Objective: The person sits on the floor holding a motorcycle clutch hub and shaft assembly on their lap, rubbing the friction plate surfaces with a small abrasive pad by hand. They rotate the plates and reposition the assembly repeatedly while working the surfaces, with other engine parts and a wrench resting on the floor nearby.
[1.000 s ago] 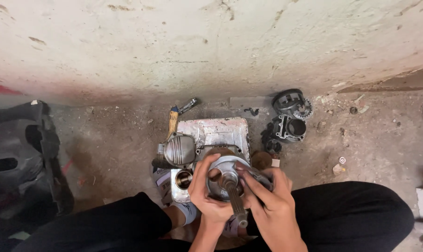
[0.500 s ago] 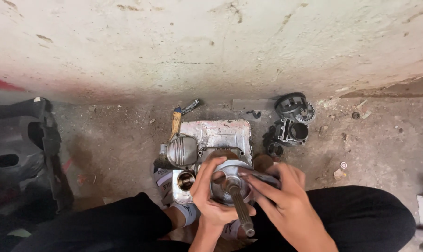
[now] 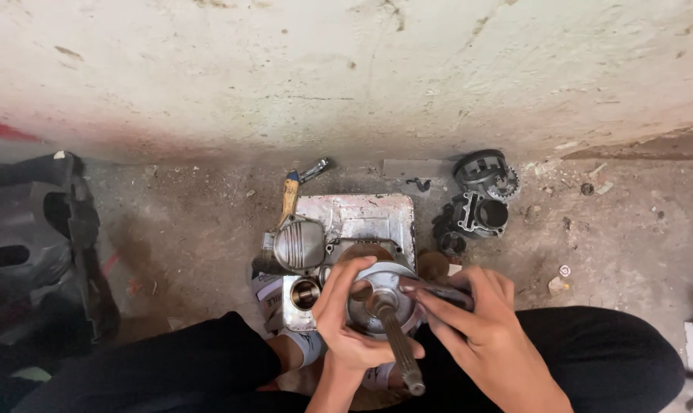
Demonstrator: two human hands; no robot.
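While the person squats over the dirt floor (image 3: 193,252), both hands meet on a round metal flywheel-like disc with a long shaft (image 3: 396,336) through its middle. That shaft's long axis runs from the disc's hub back toward the person's body, its ridged end lying below and between the wrists. The left hand (image 3: 346,325) curls round the disc's near-left rim, fingers closed on it and thumb across the lower edge. Its partner, the right hand (image 3: 476,329), comes in from the opposite side with fingers pinched on a thin dark tool (image 3: 438,291) laid across the disc's top-right rim; what the tool's tip does there cannot be told. Both hands are equally close to the disc. Just beyond the fingertips sits a grey engine case (image 3: 361,222), with a finned cover (image 3: 299,245) beyond the left hand and a dark cylinder block (image 3: 480,214) beyond the right hand.
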